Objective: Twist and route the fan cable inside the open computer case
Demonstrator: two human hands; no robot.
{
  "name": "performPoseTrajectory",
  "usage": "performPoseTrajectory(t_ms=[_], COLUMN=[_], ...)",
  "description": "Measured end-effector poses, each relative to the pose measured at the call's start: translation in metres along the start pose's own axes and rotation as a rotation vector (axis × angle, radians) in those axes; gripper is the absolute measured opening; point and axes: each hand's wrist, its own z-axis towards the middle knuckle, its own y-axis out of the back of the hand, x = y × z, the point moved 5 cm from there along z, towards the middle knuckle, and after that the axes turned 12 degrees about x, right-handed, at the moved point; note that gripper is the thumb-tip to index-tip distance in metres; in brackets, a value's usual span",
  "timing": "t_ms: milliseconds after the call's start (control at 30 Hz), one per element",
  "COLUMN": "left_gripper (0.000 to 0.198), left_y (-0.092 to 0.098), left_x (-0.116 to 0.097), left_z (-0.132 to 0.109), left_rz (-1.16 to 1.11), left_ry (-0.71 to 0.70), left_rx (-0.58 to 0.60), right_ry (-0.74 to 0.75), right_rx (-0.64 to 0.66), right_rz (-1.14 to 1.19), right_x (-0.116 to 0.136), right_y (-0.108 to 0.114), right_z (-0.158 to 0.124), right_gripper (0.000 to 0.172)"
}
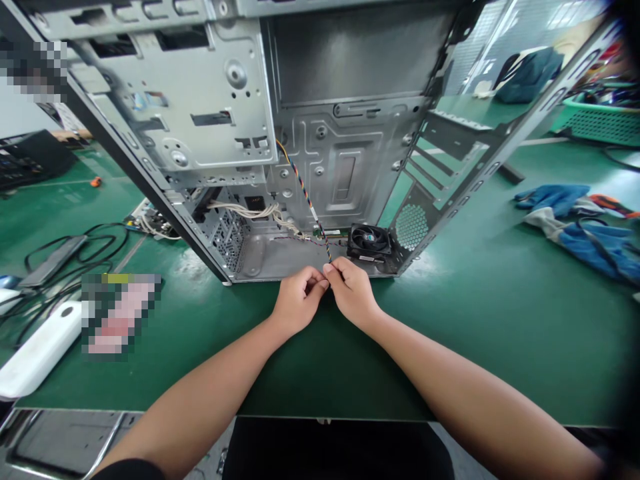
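An opened metal computer case stands on the green table in front of me. From behind its drive-bay panel a twisted multicoloured cable runs down to my hands at the front edge. My right hand pinches the cable's lower end. Right against it, my left hand is closed with thumb and fingertips together at the same end; the cable's tip is hidden by the fingers. Inside the case, a black fan sits at the lower right, and a bundle of white wires hangs at the lower left.
Left on the table are a white elongated device, black cables and a grey adapter. Blue-and-grey gloves lie to the right. A green basket with contents stands at the back right.
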Motion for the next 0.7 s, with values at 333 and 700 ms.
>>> performPoseTrajectory(t_ms=[333, 700], left_gripper=[0.012, 0.013], left_y=[0.0044, 0.0024], left_x=[-0.0075, -0.0038], left_z=[-0.0035, 0.0003], left_rz=[0.101, -0.022], left_ry=[-0.067, -0.004], left_rx=[-0.088, -0.006], right_ry=[-0.027, -0.005], right_rx=[-0.045, -0.022], right_rz=[0.015, -0.009], right_x=[0.0013, 0.0019], right_y=[0.0045, 0.0027], right_z=[-0.0013, -0.0007], right_gripper=[0.029, 0.029])
